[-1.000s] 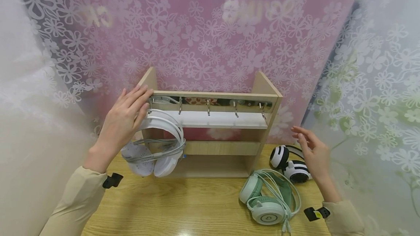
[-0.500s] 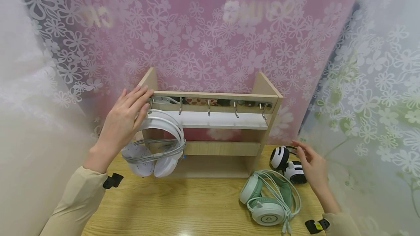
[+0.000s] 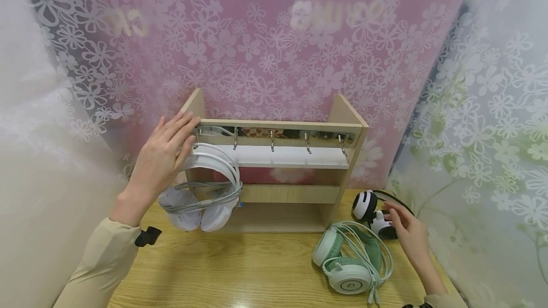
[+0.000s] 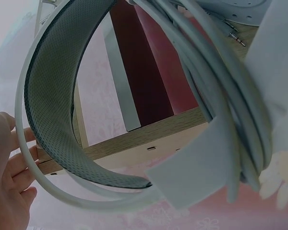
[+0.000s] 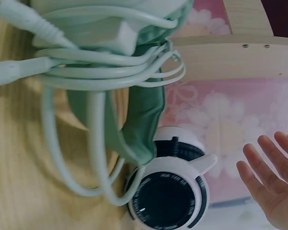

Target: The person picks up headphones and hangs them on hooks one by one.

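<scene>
White headphones [image 3: 220, 213] with a grey cable wound round them hang at the rack's left end. My left hand [image 3: 156, 160] rests with extended fingers on the top left corner of the wooden rack [image 3: 267, 194], beside their headband. In the left wrist view the hand's fingers [image 4: 21, 165] reach behind the headband [image 4: 50, 96]. My right hand [image 3: 411, 236] hovers at the black-and-white headphones [image 3: 365, 204] on the table, partly covering one ear cup. From the right wrist view, its fingers are spread apart from those headphones [image 5: 168, 196]. Green headphones [image 3: 351, 272] lie just in front.
Several metal hooks [image 3: 272, 140] line the rack's upper rail, above a white shelf [image 3: 291, 157]. The wooden table [image 3: 257, 265] extends in front. Flowered curtains [image 3: 265, 51] close off the back and sides. The green headphones' cable [image 5: 96, 72] is looped in a bundle.
My right hand has come down and slightly forward to the black-and-white headphones, covering more of the nearer ear cup. The left hand and the white headphones have stayed put.
</scene>
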The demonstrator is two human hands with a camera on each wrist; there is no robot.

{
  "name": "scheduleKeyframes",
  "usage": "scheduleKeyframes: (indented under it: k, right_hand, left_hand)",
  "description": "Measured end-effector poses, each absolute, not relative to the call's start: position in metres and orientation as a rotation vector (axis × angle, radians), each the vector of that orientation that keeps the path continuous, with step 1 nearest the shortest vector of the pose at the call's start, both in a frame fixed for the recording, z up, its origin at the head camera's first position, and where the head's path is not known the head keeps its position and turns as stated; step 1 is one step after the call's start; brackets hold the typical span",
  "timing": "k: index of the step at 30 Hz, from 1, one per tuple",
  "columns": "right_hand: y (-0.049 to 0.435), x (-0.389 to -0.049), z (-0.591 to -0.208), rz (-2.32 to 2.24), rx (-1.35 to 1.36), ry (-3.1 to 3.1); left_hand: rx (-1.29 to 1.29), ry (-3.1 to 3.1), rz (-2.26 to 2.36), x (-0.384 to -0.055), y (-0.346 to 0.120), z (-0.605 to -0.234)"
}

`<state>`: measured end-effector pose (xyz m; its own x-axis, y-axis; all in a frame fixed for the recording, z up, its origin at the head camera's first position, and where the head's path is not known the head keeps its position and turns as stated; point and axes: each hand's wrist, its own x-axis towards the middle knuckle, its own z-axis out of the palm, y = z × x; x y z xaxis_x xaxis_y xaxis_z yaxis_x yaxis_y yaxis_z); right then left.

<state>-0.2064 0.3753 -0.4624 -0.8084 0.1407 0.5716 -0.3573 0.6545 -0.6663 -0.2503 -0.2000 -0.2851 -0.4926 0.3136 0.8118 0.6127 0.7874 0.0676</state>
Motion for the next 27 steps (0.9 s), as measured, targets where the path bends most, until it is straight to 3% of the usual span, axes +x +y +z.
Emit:
scheduleKeyframes:
  k: [27]
  right_hand:
    - [0.408,-0.184,-0.505,1.289,-0.098,-2.526]
  left_hand:
    - [-0.692,-2.101,-0.433,-0.251,-0.201,-0.286]
